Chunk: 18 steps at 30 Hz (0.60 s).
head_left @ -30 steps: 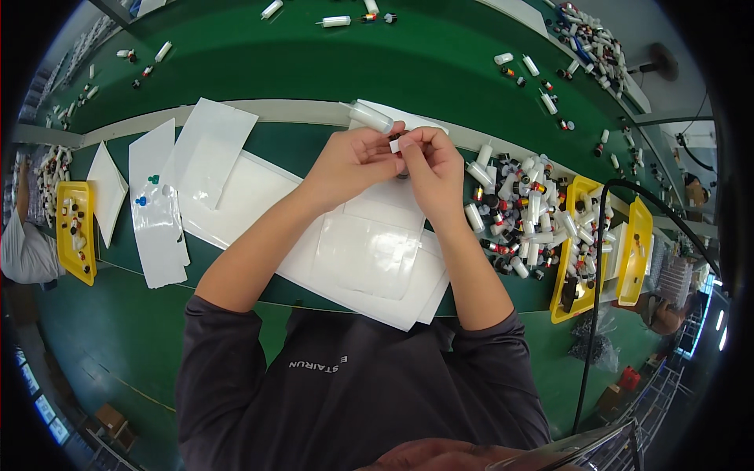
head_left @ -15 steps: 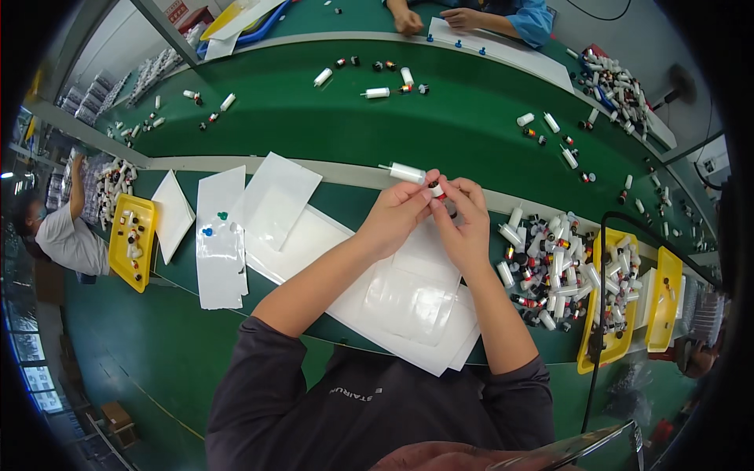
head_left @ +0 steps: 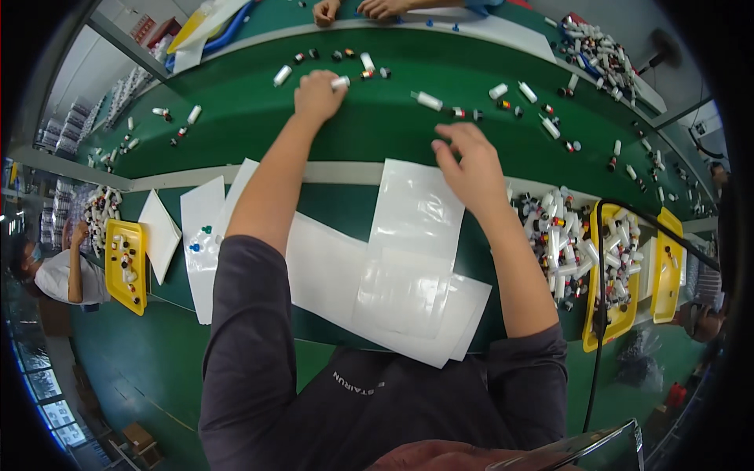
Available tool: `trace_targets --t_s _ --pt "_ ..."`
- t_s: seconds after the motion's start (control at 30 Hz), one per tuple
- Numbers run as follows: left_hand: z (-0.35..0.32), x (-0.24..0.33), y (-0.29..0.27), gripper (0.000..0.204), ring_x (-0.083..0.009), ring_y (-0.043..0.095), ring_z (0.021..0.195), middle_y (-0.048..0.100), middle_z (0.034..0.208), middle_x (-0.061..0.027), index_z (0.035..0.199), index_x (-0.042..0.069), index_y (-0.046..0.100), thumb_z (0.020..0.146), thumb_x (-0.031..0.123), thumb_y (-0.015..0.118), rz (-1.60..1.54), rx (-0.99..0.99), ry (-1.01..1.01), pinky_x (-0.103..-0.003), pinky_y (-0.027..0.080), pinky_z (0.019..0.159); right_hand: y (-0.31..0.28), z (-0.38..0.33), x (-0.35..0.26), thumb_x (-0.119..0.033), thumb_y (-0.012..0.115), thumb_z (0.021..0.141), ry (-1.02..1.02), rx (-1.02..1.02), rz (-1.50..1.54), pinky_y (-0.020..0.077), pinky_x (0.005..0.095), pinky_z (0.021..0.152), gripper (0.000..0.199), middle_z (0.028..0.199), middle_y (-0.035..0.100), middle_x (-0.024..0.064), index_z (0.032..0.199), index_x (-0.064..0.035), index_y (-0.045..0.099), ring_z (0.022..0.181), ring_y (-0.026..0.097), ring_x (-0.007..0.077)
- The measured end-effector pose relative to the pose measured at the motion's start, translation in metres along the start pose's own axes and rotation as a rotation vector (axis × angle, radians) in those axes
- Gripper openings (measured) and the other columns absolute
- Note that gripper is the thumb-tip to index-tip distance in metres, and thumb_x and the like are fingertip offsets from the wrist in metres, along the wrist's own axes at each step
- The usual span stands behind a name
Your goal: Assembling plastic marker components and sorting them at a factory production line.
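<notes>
My left hand [head_left: 316, 97] reaches over the green belt, its fingers closed round a white syringe-like tube [head_left: 341, 82] whose near end they hide. Just right of that tube lies a small black and red part [head_left: 367, 75]. My right hand [head_left: 476, 167] hovers at the belt's near edge, fingers apart, holding nothing. Beyond its fingertips another white tube with a thin nozzle [head_left: 429, 100] rests on the belt, a black-and-red cap piece [head_left: 461, 113] beside it. Between my forearms, glossy white sheets [head_left: 414, 216] cover part of the table.
On the right, white tubes and black parts form a heap [head_left: 561, 235] beside a filled yellow tray [head_left: 601, 334]. A black cable [head_left: 598, 369] hangs there. A co-worker's hands [head_left: 369, 8] rest across the belt. Another person [head_left: 59, 275] sits far left near a yellow tray [head_left: 126, 302].
My hands have parted. The tube and cap piece they held now lie on the belt. My left hand went forward and left onto another tube; the right opened. The view shifted slightly.
</notes>
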<state>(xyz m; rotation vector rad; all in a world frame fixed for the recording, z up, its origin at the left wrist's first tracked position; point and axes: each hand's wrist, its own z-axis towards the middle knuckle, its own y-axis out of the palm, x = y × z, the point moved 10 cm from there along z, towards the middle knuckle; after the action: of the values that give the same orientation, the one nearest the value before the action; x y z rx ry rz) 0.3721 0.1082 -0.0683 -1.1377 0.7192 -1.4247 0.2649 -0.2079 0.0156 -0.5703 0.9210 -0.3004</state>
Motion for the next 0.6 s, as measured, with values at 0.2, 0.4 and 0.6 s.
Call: trace_targets --t_s 0.2,0.4,0.6 --pt "-0.027 0.055 -0.077 0.035 -0.0267 0.069 0.097 0.070 0.106 -0.0131 0.104 0.003 0.067 0.096 0.036 0.064 -0.653 0.094 0.115 -0.037 0.053 0.083 0.058 -0.113 -0.045 -0.010 0.070 0.085 0.077 -0.546 0.120 0.0542 0.0379 0.077 0.020 0.098 0.064 0.0137 0.103 -0.0017 0.071 0.086 0.065 0.0298" --pt "-0.123 0.112 -0.091 0.032 -0.0283 0.069 0.103 0.068 0.106 -0.0101 0.112 0.010 0.055 0.107 0.040 0.045 -1.922 -0.160 -0.442 -0.042 0.055 0.090 0.078 -0.132 -0.067 -0.012 0.072 0.081 -0.009 -0.484 -0.051 0.0491 0.0434 0.077 0.012 0.095 0.057 0.0081 0.091 -0.0053 0.071 0.091 0.059 0.0295" --pt "-0.210 0.131 -0.016 0.036 -0.0221 0.064 0.082 0.060 0.088 -0.0033 0.118 0.015 0.051 0.108 0.047 0.038 -2.097 -0.569 -0.804 -0.037 0.055 0.079 0.086 -0.135 -0.067 -0.012 0.070 0.082 -0.033 -0.454 -0.100 0.0436 0.0466 0.075 0.007 0.097 0.057 0.0074 0.086 -0.0072 0.067 0.092 0.057 0.0277"
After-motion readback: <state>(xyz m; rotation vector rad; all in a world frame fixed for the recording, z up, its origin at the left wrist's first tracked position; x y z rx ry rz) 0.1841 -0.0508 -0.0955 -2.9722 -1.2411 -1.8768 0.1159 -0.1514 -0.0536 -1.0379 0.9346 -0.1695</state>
